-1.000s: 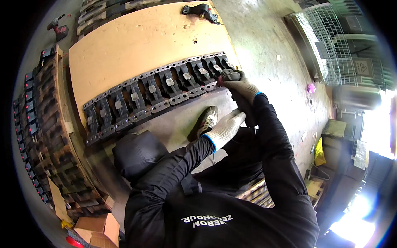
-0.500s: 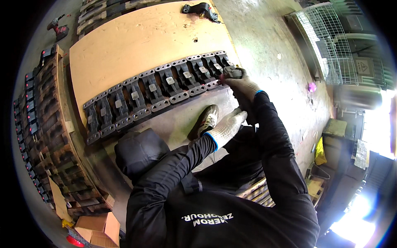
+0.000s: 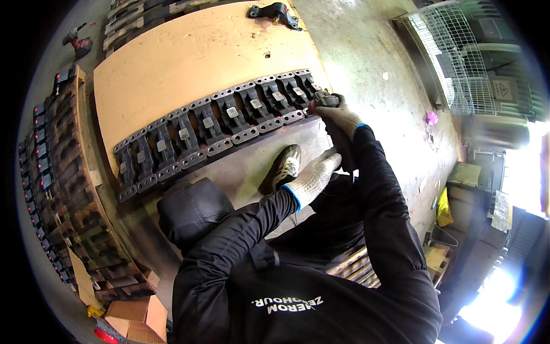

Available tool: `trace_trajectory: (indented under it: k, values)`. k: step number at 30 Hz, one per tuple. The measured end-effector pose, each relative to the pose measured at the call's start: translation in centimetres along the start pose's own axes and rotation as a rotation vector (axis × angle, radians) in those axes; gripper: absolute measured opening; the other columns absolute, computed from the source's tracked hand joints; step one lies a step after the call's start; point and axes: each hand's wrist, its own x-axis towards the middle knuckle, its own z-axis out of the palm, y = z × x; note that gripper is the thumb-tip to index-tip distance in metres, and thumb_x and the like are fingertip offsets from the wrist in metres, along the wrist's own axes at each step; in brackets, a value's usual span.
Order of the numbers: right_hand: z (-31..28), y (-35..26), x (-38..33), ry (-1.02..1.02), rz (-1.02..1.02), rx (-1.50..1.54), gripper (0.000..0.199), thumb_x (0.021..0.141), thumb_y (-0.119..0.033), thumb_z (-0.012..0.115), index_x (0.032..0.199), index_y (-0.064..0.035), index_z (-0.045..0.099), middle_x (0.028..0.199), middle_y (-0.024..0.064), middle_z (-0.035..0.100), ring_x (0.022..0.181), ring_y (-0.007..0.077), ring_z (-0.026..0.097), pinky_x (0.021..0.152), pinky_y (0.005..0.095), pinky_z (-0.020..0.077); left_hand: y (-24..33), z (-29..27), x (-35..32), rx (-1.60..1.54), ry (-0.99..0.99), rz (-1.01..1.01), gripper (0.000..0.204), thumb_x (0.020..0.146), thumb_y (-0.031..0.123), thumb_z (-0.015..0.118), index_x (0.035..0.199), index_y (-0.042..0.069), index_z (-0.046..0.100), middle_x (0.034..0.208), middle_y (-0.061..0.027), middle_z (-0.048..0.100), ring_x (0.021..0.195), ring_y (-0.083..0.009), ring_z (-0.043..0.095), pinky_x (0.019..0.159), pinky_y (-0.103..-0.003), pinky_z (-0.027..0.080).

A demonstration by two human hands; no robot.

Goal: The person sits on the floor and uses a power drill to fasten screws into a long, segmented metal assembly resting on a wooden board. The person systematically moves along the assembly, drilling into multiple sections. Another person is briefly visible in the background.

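A row of black metal track links lies along the near edge of a tan board. Just off the row's right end, my right hand, in a pale work glove with dark fingers, is closed round the upper end of another dark metal piece. This looks like a similar link, hanging below the hand. My left hand, also gloved, is at the piece's lower end; its fingertips are partly hidden there, so its grip is unclear.
The tan board rests on pallets. A black bracket-like casting lies on its far right corner. A red cordless tool is on the floor at far left. Left stands a loaded pallet; lower left, a cardboard box. A wire cage stands right.
Both hands and the dark piece stay almost in place, with my right hand shifting very slightly right. The whole scene has moved a few pixels in the view.
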Motion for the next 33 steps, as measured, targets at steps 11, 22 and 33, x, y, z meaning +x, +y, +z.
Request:
trace_trajectory:
  k: [11, 22, 33]
  values:
    - [0.1, -1.3, -0.7, -0.144, 0.072, 0.085, 0.099, 0.074, -0.032, 0.091, 0.15, -0.0026, 0.034, 0.102, 0.0143, 0.068, 0.075, 0.0219, 0.066, 0.06, 0.0385, 0.0583, -0.5, -0.3, -0.1, -0.004, 0.067, -0.005, 0.052, 0.11, 0.027, 0.045, 0.156, 0.004, 0.043, 0.142, -0.0068, 0.058, 0.122, -0.0155, 0.056, 0.105, -0.029, 0.046]
    - [0.1, 0.1, 0.8, -0.023, 0.038, -0.042, 0.117, 0.069, -0.038, 0.093, 0.155, 0.0015, 0.024, 0.117, 0.0184, 0.068, 0.096, 0.0254, 0.068, 0.08, 0.0397, 0.0589, -0.3, -0.3, -0.2, 0.02, 0.013, 0.03, 0.048, 0.11, 0.026, 0.047, 0.152, 0.003, 0.047, 0.133, -0.0058, 0.062, 0.116, -0.0106, 0.058, 0.1, -0.024, 0.047]
    - [-0.1, 0.2, 0.8, 0.004, -0.006, -0.002, 0.115, 0.069, -0.036, 0.094, 0.154, 0.0033, 0.027, 0.122, 0.0183, 0.068, 0.109, 0.0261, 0.067, 0.093, 0.0367, 0.0555, -1.0, -0.5, 0.6, 0.004, 0.011, 0.012, 0.048, 0.11, 0.028, 0.048, 0.152, 0.004, 0.048, 0.131, -0.0036, 0.061, 0.113, -0.0129, 0.058, 0.097, -0.027, 0.05]
